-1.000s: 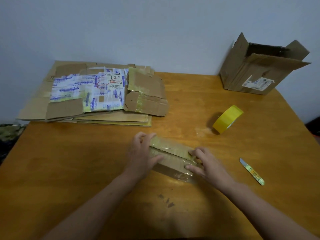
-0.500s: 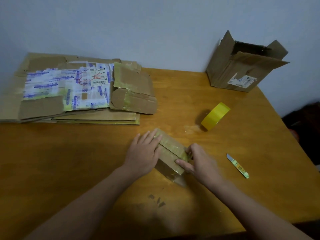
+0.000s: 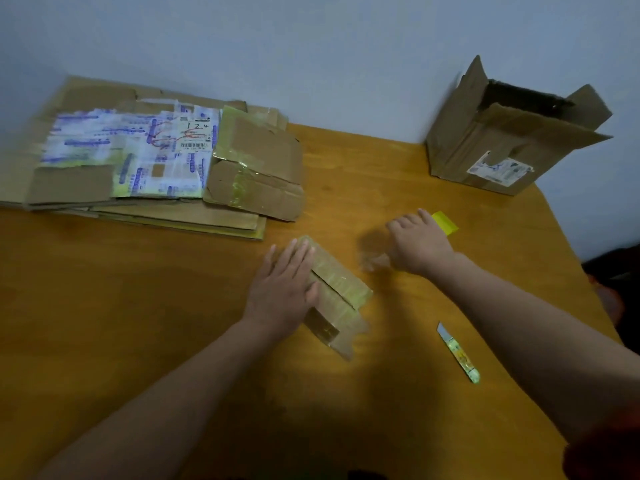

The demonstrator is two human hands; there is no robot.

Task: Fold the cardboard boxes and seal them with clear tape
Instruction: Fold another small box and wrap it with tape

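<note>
Left hand (image 3: 284, 289) flat, fingers straight, pressing small taped cardboard box (image 3: 341, 292) under palm. Right hand (image 3: 417, 244) blurred, at yellow tape roll (image 3: 445, 223) peeking beyond fingertips; grip cannot be told.

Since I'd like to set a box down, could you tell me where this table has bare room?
The table is bare near-left, between the flattened cardboard stack and the left forearm, and at the far middle, between that stack and the open box. The centre-right is crowded: the small box under the left hand, right hand, tape roll, cutter.
</note>
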